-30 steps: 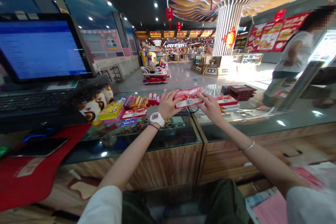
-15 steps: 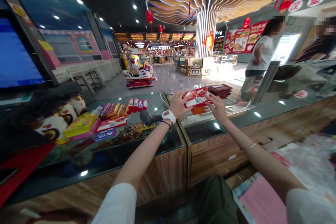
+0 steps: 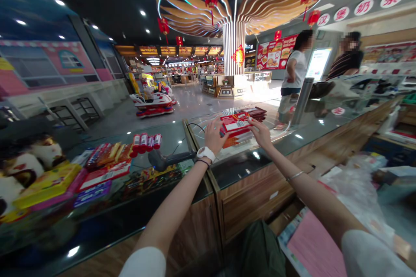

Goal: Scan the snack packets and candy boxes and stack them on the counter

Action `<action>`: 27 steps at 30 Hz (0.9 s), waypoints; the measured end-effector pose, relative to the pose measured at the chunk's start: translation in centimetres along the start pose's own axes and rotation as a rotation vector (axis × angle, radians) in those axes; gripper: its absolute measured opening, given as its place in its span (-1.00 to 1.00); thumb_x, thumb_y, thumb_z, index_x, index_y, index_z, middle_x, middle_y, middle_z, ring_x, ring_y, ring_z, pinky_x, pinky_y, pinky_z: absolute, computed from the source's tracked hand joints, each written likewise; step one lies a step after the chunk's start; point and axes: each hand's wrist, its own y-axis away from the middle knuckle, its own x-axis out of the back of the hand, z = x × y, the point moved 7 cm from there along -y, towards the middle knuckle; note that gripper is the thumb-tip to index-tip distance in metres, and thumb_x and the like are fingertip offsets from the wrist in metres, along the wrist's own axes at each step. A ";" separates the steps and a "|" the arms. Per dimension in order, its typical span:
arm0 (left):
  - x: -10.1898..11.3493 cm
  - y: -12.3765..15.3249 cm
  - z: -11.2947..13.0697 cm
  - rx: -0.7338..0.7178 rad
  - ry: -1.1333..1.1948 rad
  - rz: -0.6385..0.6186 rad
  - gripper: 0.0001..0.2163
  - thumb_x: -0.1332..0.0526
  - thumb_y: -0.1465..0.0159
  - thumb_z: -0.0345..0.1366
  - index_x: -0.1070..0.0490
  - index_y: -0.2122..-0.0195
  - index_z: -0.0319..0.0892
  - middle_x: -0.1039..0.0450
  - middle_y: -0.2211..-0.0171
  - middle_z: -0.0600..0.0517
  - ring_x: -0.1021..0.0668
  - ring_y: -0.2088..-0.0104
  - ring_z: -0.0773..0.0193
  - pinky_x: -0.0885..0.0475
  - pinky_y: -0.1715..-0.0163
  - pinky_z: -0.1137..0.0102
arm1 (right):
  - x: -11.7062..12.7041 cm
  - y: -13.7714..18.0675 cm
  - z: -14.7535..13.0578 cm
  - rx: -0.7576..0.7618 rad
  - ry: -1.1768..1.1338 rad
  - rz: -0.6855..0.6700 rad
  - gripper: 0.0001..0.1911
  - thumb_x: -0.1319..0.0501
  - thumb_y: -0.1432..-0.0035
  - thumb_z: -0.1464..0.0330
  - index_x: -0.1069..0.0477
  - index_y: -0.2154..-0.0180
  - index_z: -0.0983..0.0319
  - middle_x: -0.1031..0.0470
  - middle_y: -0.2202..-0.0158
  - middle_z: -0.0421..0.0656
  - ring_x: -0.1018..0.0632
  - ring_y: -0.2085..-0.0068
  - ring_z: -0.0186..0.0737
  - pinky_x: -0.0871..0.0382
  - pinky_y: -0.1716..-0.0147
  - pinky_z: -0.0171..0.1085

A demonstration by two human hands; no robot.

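Both hands grip a flat red and white snack packet [image 3: 235,122] with a barcode panel, one hand at each end. My left hand [image 3: 214,135], with a white watch on the wrist, is closed on its left end. My right hand [image 3: 260,132] pinches the right end with thumb and fingers. Beneath the packet lies an orange-red packet [image 3: 232,140] on the glass counter. Just behind it is a stack of dark red packets [image 3: 258,114]. A black handheld scanner [image 3: 162,160] rests on the counter left of my left wrist.
On the left counter lie snack bars [image 3: 107,154], red rolls [image 3: 144,143], a yellow box [image 3: 47,186] and a purple packet [image 3: 92,193]. Two people stand beyond the counter at right. Below right are a pink sheet [image 3: 316,246] and clear plastic bags [image 3: 357,199].
The view has turned to the right, so the counter goods sit further left. The red packet is lower and tipped flatter, still between both hands.
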 end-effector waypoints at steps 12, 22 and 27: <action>-1.7 2.6 0.3 0.015 -0.043 -0.129 -0.61 -0.11 -0.38 -0.27 -0.35 -0.22 -0.15 -0.55 -0.04 -0.12 -0.50 -0.12 0.06 -0.26 -0.25 0.05 | -2.1 0.3 -0.3 -0.103 -0.175 -0.113 -0.56 -0.14 -0.26 0.10 -0.54 -0.03 0.17 -0.55 -0.09 -0.05 -0.52 -0.13 0.00 -0.32 -0.20 0.03; -1.6 1.9 0.2 0.017 -0.067 -0.116 -0.65 -0.02 -0.42 -0.35 -0.43 -0.16 -0.08 -0.53 0.07 -0.06 -0.53 0.00 0.13 -0.26 -0.23 0.14 | -2.1 0.3 0.8 -0.118 -0.190 -0.079 -0.52 -0.13 -0.25 0.05 -0.54 -0.02 0.18 -0.57 -0.06 -0.05 -0.51 -0.13 0.03 -0.32 -0.19 0.04; -1.8 2.1 0.1 0.016 -0.080 -0.128 -0.67 -0.05 -0.40 -0.36 -0.47 -0.11 -0.08 -0.52 0.12 -0.06 -0.53 0.04 0.11 -0.29 -0.20 0.14 | -2.8 0.4 1.6 -0.147 -0.188 -0.123 -0.51 -0.13 -0.23 0.03 -0.53 -0.01 0.19 -0.57 -0.05 -0.04 -0.55 -0.07 0.03 -0.36 -0.14 0.05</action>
